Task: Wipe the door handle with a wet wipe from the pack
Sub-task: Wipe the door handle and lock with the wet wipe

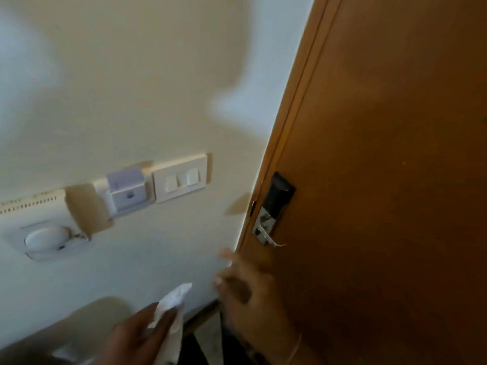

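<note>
Door handle [268,237], a chrome lever under a black electronic lock [280,193], sits at the left edge of the brown door [382,180], untouched, nothing on it. Left hand [142,335] low in frame, fingers closed on a white wet wipe [174,301], bunched, top end poking up free, likely so a clean face is ready to press on the lever. Right hand [245,293] empty, fingers spread loose, blurred, raised just below the handle near the door edge; probably to steady the door or lever, can't tell. Wipe well short of the handle, no contact. Pack not clearly in view. Wall switch plate [181,177] and key-card holder [126,188] on the cream wall [131,75] to the left, not involved.
</note>
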